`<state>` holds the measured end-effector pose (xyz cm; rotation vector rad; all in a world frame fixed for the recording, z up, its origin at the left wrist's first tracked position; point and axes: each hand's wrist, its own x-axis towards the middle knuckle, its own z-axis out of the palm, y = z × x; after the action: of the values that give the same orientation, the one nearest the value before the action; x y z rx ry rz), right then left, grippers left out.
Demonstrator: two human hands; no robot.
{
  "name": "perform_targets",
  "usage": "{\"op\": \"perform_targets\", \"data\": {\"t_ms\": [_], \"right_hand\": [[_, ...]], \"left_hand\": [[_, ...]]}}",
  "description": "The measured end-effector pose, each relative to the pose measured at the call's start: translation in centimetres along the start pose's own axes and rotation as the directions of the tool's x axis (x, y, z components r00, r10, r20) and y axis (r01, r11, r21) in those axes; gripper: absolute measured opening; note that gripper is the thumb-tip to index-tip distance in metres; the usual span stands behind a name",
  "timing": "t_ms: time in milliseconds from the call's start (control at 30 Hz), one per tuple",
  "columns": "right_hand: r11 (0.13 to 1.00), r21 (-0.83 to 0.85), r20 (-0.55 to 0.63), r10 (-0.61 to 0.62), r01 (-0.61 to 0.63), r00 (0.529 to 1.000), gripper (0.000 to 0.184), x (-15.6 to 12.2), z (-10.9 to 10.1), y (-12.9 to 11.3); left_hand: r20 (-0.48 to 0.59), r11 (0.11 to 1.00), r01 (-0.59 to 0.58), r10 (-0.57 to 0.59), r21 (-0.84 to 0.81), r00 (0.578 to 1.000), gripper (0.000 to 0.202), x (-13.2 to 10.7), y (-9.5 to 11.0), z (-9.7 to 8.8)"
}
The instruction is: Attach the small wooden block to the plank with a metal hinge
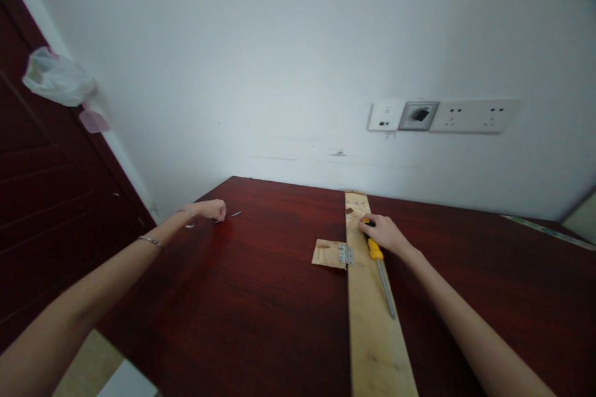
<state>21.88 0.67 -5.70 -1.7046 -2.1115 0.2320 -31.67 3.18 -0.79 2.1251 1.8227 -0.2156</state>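
My right hand (382, 232) is wrapped round the yellow and black handle of a screwdriver (376, 252), whose metal shaft points back toward me over a long wooden board (370, 322). A small metal hinge (345, 254) joins the board's left edge to a short wooden piece (328, 254). Over on the left, my left hand (214, 209) rests on the table with its fingers pinched together, close to a thin metal piece (236, 214), perhaps a screw or nail. Something thin and dark shows under those fingers; what it is I cannot make out.
The dark red table (270, 310) meets a white wall (279, 62) carrying sockets (470, 116). A greenish flat strip (549, 231) lies at the far right. To the left, a plastic bag (58, 79) hangs by a dark red door (41, 180).
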Motion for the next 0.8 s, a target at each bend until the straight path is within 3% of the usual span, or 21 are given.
{"op": "perform_targets", "data": {"t_ms": [167,300,367,467,667,800], "right_hand": [[1.000,0.029,-0.016,-0.001,0.001,1.000,0.026,-0.1,-0.1,-0.2],[0.999,0.030,-0.015,0.017,-0.017,1.000,0.026,-0.1,-0.3,-0.3],[0.999,0.031,-0.013,0.016,-0.016,1.000,0.026,-0.1,-0.4,-0.3],[0.999,0.035,-0.013,0.009,-0.008,1.000,0.027,-0.2,-0.4,-0.3],[0.999,0.041,-0.029,0.028,-0.027,0.999,0.027,-0.3,-0.5,-0.4],[0.998,0.050,-0.040,0.038,-0.036,0.998,0.026,-0.3,-0.6,-0.5]], "left_hand": [[-0.008,0.999,-0.003,0.004,0.038,1.000,0.010,0.0,1.2,-1.1],[-0.083,0.996,-0.077,0.081,0.045,0.993,0.013,1.7,4.4,-2.9],[-0.121,0.988,-0.149,0.152,0.033,0.981,0.014,3.3,7.4,-3.5],[-0.152,0.961,-0.276,0.272,-0.001,0.950,0.021,5.7,13.3,-3.3],[-0.227,0.804,-0.543,0.497,-0.243,0.838,0.036,8.2,25.9,0.3],[-0.196,0.714,-0.653,0.624,-0.250,0.757,0.040,8.6,30.6,2.3]]}}
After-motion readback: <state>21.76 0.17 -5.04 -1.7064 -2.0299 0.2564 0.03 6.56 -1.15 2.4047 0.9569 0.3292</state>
